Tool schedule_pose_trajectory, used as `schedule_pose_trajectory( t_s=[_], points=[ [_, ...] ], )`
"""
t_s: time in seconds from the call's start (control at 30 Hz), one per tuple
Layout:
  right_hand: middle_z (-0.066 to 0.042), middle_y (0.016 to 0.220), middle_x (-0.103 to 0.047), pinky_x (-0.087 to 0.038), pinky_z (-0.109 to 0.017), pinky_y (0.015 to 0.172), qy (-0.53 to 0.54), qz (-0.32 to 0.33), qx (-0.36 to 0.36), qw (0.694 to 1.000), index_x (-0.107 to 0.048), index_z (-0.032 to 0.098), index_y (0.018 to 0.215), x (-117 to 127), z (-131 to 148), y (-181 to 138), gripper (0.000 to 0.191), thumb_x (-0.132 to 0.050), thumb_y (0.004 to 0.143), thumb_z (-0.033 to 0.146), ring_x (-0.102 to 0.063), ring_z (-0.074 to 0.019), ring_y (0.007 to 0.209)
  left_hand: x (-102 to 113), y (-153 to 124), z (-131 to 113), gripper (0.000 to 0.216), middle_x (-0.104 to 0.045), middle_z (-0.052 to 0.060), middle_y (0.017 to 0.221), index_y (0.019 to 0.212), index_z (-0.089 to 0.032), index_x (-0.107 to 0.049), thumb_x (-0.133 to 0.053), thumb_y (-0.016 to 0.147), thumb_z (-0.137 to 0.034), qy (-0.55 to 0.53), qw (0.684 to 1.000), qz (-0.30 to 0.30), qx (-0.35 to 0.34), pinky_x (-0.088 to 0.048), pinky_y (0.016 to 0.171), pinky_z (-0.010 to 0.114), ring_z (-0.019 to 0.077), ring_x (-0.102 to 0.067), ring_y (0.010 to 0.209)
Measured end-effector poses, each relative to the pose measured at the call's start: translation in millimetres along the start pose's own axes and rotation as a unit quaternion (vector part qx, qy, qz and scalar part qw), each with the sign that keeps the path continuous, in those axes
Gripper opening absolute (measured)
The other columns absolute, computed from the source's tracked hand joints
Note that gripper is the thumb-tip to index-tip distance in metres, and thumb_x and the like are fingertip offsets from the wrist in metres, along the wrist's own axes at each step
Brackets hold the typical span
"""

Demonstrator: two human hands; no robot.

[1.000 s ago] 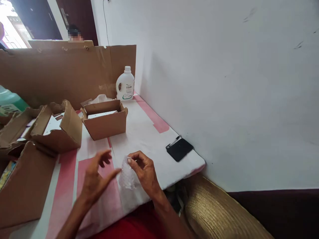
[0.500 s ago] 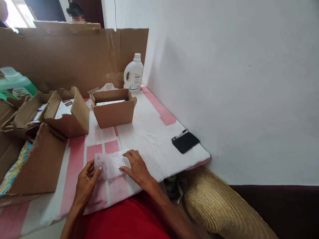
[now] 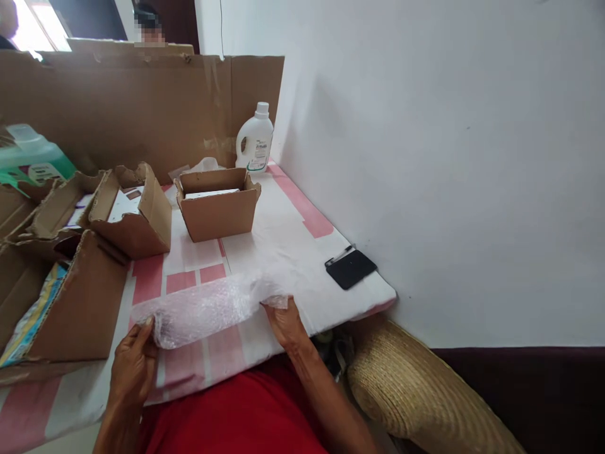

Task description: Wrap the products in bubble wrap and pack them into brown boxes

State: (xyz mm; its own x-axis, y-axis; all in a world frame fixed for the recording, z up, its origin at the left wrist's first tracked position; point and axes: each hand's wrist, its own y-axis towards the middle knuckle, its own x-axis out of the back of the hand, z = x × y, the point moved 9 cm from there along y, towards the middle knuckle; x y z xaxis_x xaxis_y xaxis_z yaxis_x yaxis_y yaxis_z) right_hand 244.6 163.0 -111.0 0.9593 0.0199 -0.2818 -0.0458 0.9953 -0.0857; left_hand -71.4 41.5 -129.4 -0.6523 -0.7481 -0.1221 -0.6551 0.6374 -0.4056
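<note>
A sheet of clear bubble wrap [image 3: 208, 306] is stretched out between both hands just above the table's near edge. My left hand [image 3: 133, 364] pinches its left end, fingers closed around the rolled edge. My right hand [image 3: 285, 321] grips the right end from below, fingers curled under the wrap. The table [image 3: 283, 233] carries a white and pink cover.
An open cardboard box [image 3: 218, 205] with a white item inside stands behind the wrap. Torn cardboard boxes [image 3: 127, 211] crowd the left. A white bottle [image 3: 255, 139] stands by a cardboard screen [image 3: 118, 107]. A black flat device [image 3: 351, 268] lies near the wall. A woven straw object [image 3: 416, 397] sits at lower right.
The bubble wrap was a small folded wad under both hands; the hands have moved apart and pulled it out into a long sheet.
</note>
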Motion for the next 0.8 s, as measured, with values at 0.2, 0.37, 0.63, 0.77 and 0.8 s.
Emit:
schedule_pose_trajectory(
  t_s=[0.2, 0.37, 0.63, 0.77, 0.8],
  points=[
    [-0.007, 0.076, -0.073, -0.057, -0.039, 0.065, 0.138, -0.019, -0.040, 0.989, -0.073, 0.023, 0.084, -6.9, -6.9, 1.3, 0.039, -0.078, 0.071, 0.060, -0.069, -0.0282, 0.080, 7.7, -13.6, -4.6, 0.049, -0.060, -0.007, 0.064, 0.070, -0.019, -0.060, -0.092, 0.052, -0.051, -0.048, 0.998, -0.040, -0.003, -0.047, 0.052, 0.015, 0.0066, -0.053, 0.059],
    [-0.007, 0.084, -0.072, -0.055, -0.034, 0.067, 0.002, 0.022, -0.050, 0.999, -0.070, 0.017, 0.090, -2.0, -25.3, -2.1, 0.028, -0.071, 0.080, 0.044, -0.067, -0.0226, 0.078, 13.2, -15.9, -2.5, 0.053, -0.067, -0.005, 0.070, 0.075, -0.020, -0.063, -0.089, 0.055, -0.061, -0.054, 0.996, -0.068, -0.001, -0.052, 0.057, 0.019, 0.0095, -0.060, 0.063],
    [-0.013, 0.165, -0.025, -0.037, -0.053, 0.115, -0.426, 0.020, 0.263, 0.866, -0.029, 0.027, 0.159, -22.0, 24.3, -21.5, 0.089, -0.060, 0.079, 0.005, -0.028, -0.0331, 0.150, 18.4, -5.7, 8.8, 0.059, -0.066, -0.005, 0.066, 0.079, -0.020, -0.063, -0.087, 0.052, -0.066, 0.021, 0.999, -0.038, -0.007, -0.050, 0.057, 0.024, 0.0123, -0.059, 0.058],
    [-0.008, 0.139, -0.062, -0.039, -0.054, 0.108, -0.500, 0.138, 0.312, 0.796, -0.071, 0.029, 0.120, -47.1, 26.5, -23.1, 0.038, -0.060, 0.090, 0.010, -0.047, -0.0337, 0.134, 29.8, -4.5, -2.5, 0.059, -0.064, -0.004, 0.065, 0.076, -0.018, -0.063, -0.084, 0.055, -0.069, 0.082, 0.993, -0.063, -0.057, -0.044, 0.052, 0.022, 0.0109, -0.056, 0.057],
    [-0.009, 0.127, -0.069, -0.042, -0.052, 0.103, -0.496, 0.153, 0.310, 0.797, -0.074, 0.027, 0.112, -49.0, 27.0, -22.1, 0.029, -0.060, 0.092, 0.012, -0.055, -0.0322, 0.125, 33.2, -4.8, -4.8, 0.059, -0.065, -0.004, 0.065, 0.078, -0.018, -0.065, -0.084, 0.056, -0.069, 0.076, 0.993, -0.075, -0.059, -0.045, 0.053, 0.022, 0.0110, -0.056, 0.057]
  ],
)
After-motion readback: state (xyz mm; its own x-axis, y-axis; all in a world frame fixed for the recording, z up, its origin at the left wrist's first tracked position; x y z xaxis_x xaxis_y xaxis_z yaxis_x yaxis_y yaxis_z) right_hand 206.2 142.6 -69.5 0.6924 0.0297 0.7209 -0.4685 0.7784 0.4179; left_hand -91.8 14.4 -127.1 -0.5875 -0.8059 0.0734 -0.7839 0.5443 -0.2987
